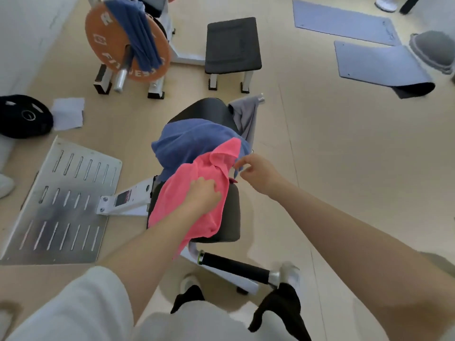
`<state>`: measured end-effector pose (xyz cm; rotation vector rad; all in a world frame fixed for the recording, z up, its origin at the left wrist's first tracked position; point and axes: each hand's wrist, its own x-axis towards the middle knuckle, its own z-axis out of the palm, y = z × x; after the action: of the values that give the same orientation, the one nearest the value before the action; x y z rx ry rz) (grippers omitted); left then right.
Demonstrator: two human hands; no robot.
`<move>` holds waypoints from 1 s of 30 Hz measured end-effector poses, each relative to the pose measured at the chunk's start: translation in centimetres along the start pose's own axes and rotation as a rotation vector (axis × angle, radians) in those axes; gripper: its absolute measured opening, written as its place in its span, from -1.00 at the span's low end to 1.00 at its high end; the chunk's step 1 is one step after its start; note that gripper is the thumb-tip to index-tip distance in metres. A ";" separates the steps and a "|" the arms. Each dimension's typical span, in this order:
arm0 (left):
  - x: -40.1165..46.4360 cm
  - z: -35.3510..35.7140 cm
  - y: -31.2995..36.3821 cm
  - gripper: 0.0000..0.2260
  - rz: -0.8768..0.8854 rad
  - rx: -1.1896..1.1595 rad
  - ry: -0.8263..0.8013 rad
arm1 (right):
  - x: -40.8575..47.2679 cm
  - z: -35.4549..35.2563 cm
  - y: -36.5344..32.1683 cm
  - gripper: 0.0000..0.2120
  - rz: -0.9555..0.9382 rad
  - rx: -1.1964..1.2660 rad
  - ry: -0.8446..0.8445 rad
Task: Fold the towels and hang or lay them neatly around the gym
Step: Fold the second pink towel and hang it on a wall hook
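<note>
My left hand (pixel 203 193) grasps the pink towel (pixel 194 193) on the seat (pixel 231 215). My right hand (pixel 256 172) pinches its edge beside the blue towel (pixel 187 141).

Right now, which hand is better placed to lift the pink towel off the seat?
Probably the left hand: it already rests on the middle of the pink towel, fingers curled into the cloth. The right hand only pinches its upper edge.
</note>
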<state>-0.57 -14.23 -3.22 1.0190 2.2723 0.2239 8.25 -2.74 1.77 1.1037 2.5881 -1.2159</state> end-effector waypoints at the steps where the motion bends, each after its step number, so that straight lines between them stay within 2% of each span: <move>1: 0.7 0.1 0.4 -0.75 -0.013 0.000 0.047 | 1.2 -0.1 0.5 -0.73 -0.045 -0.039 -0.005; 4: 2.9 0.6 1.8 -0.77 -0.097 -0.014 0.150 | 5.9 0.1 2.6 -0.70 -0.135 -0.160 -0.155; 6: 4.3 1.0 2.5 -0.65 -0.294 -0.098 0.147 | 9.3 0.9 4.2 -0.63 -0.195 -0.265 -0.223; 8: 5.8 1.7 3.2 -0.58 -0.447 -0.106 0.177 | 12.4 2.0 5.2 -0.58 -0.281 -0.351 -0.231; 11: 7.3 3.2 4.0 -0.48 -0.502 0.054 0.257 | 14.7 2.3 5.9 -0.50 -0.417 -0.337 -0.229; 13: 7.3 3.6 4.7 -0.35 -0.563 0.105 0.186 | 15.2 1.7 5.9 -0.36 -0.477 -0.331 -0.336; 15: 7.1 3.6 5.7 -0.33 -0.646 0.128 0.121 | 15.6 0.9 5.9 -0.28 -0.513 -0.407 -0.397; 17: 6.9 3.6 6.7 -0.46 -0.683 0.219 0.157 | 16.2 0.7 5.9 -0.34 -0.614 -0.555 -0.374; 19: 6.6 3.8 7.2 -0.63 -0.700 0.275 0.196 | 16.7 0.4 6.3 -0.48 -0.727 -0.677 -0.311; 22: 5.5 4.0 7.6 -0.73 -0.702 0.214 0.188 | 17.2 -0.6 6.0 -0.71 -0.845 -0.814 -0.281; 24: 4.1 4.0 7.5 -0.78 -0.716 0.073 0.254 | 16.9 -1.7 5.0 -0.89 -0.856 -0.662 -0.293; 26: 2.8 3.8 7.5 -0.80 -0.728 -0.122 0.417 | 16.2 -3.4 3.7 -0.79 -0.739 -0.376 -0.443; 28: 1.4 3.1 8.3 -0.80 -0.737 -0.248 0.511 | 14.7 -5.3 2.1 -0.81 -0.556 -0.025 -0.612; 30: 0.0 2.2 10.0 -0.82 -0.738 -0.500 0.593 | 12.9 -6.9 0.5 -0.82 -0.375 0.334 -0.714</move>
<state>6.89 -7.62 -1.04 -0.2001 2.7204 0.7957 0.59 9.69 1.63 0.1180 2.1086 -1.7565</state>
